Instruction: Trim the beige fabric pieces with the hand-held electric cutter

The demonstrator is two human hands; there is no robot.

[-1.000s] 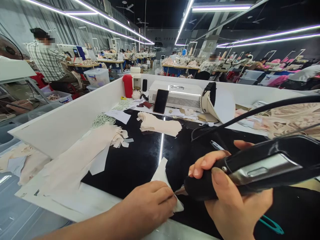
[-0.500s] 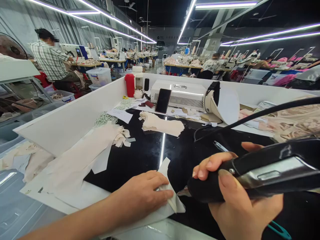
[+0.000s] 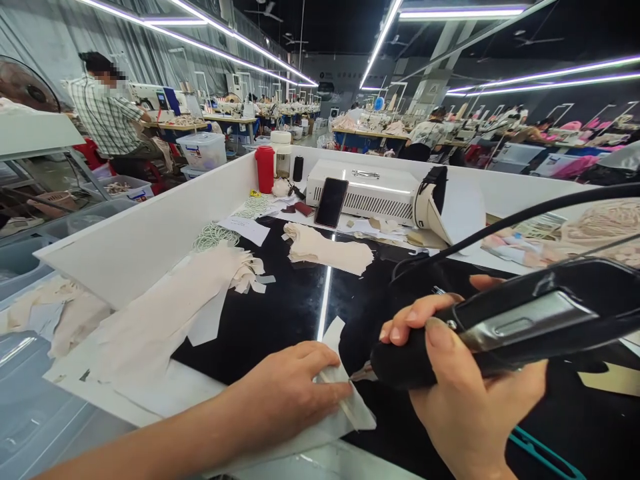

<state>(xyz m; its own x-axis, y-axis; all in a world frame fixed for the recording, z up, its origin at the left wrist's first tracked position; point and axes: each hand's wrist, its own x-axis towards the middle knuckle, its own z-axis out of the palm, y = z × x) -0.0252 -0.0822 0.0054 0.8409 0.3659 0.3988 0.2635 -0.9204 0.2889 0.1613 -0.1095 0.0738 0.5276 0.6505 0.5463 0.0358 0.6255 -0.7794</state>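
My left hand (image 3: 290, 383) is closed on a pale, folded piece of fabric (image 3: 361, 408), with thumb and forefinger along its crease. The fabric lies at the near edge of the black work surface (image 3: 270, 320). In my right hand (image 3: 480, 407) is a corded black handheld tool (image 3: 410, 363) with a silver lever on its side, the fingers wrapped round its body. Its small metal tip (image 3: 364, 375) is right by the fabric's crease, close to my left fingertips; whether it touches cannot be made out. The undersides of the left fingers are hidden.
Stacked cream fabric pieces (image 3: 160, 313) lie to the left, a smaller stack (image 3: 327, 248) ahead. A phone (image 3: 331, 201) leans on a white metal box (image 3: 365, 183). A teal tool (image 3: 545, 453) lies near right. The black cable (image 3: 500, 217) arcs across the right side. White walls (image 3: 150, 253) border the table.
My right hand and the black tool have shifted slightly left and up, showing more of the teal tool. The left hand keeps its hold on the fabric. The view has turned slightly left.
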